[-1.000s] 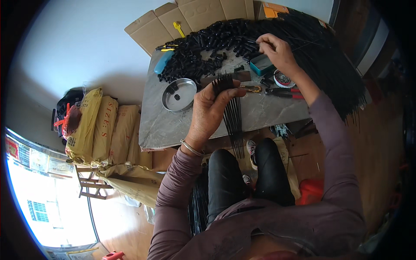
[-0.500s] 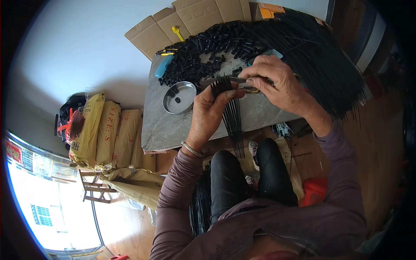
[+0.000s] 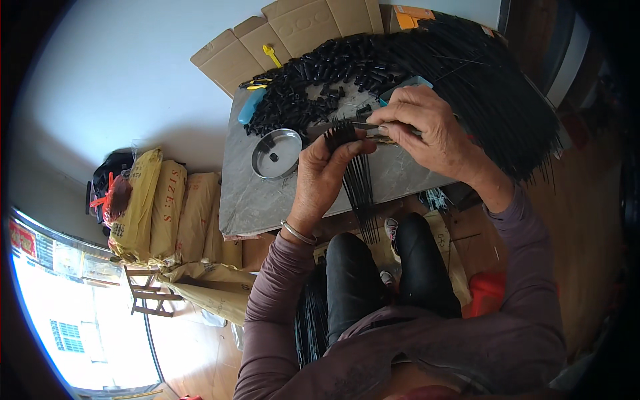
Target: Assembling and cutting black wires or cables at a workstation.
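Observation:
Upright in my left hand (image 3: 319,179) is a bundle of thin black rods (image 3: 361,193), gripped near its top, with the tips fanned above the fingers and the long ends hanging past the table edge. My right hand (image 3: 430,137) pinches a slim metal tool (image 3: 362,125) whose far end reaches the fanned tips; its exact kind is hard to make out. Left of the bundle, a round metal dish (image 3: 288,150) holds a small dark lump. Behind both hands lies a heap of short black tubular pieces (image 3: 320,77).
The grey table (image 3: 243,203) carries a big pile of long black rods (image 3: 497,100) at right and a light-blue container (image 3: 252,107) at left. Cardboard (image 3: 300,30) stands along the back, with a yellow tool (image 3: 272,55). Filled sacks (image 3: 167,207) stand left; a red object (image 3: 487,293) sits low right.
The view has shifted slightly. Both hands keep nearly the same place, the left still around the black rods and the right still pinching the slim tool at their tips.

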The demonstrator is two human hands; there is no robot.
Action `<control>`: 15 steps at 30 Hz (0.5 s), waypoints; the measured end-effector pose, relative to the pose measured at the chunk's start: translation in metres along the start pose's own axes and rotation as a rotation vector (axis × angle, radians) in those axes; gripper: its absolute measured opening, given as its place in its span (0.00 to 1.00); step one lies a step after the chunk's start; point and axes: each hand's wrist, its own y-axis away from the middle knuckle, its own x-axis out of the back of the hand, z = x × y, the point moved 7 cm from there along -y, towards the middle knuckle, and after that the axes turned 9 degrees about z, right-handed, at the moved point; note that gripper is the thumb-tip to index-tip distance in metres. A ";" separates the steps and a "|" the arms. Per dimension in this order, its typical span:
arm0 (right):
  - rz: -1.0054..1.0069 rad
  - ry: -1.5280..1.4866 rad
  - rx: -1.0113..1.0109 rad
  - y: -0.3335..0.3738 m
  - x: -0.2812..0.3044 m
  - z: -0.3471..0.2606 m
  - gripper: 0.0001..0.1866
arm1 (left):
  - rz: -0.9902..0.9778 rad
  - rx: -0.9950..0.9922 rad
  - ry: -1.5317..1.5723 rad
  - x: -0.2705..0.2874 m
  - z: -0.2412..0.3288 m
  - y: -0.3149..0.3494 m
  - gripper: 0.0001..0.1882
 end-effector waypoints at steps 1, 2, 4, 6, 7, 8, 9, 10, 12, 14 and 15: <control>-0.005 0.002 -0.006 0.000 0.000 0.000 0.12 | 0.000 0.000 0.003 -0.001 0.001 0.000 0.12; -0.011 0.002 -0.011 -0.001 0.000 0.000 0.12 | 0.000 0.000 0.006 -0.001 0.002 0.000 0.12; -0.004 0.007 0.001 -0.001 0.000 0.000 0.11 | 0.000 -0.008 0.013 -0.002 0.002 0.000 0.11; 0.004 0.008 0.014 -0.003 0.002 -0.001 0.11 | 0.001 -0.015 0.017 -0.003 0.003 0.000 0.10; 0.029 0.087 0.083 -0.006 0.007 -0.007 0.10 | -0.011 -0.018 0.003 -0.005 0.004 0.001 0.10; 0.053 0.165 0.153 -0.009 0.010 -0.014 0.09 | -0.021 -0.021 -0.011 -0.007 0.006 0.002 0.10; 0.054 0.164 0.152 -0.011 0.011 -0.015 0.09 | -0.021 -0.020 -0.012 -0.007 0.007 0.002 0.10; 0.054 0.202 0.177 -0.014 0.011 -0.017 0.08 | -0.028 -0.021 -0.016 -0.009 0.008 0.001 0.10; 0.051 0.245 0.199 -0.012 0.010 -0.017 0.07 | -0.039 -0.021 -0.016 -0.012 0.007 0.000 0.10; -0.045 -0.081 -0.158 -0.004 0.001 0.006 0.07 | -0.052 -0.004 0.014 -0.014 0.006 0.002 0.09; -0.045 -0.081 -0.157 -0.003 0.000 0.008 0.07 | -0.050 -0.004 0.014 -0.014 0.006 0.002 0.09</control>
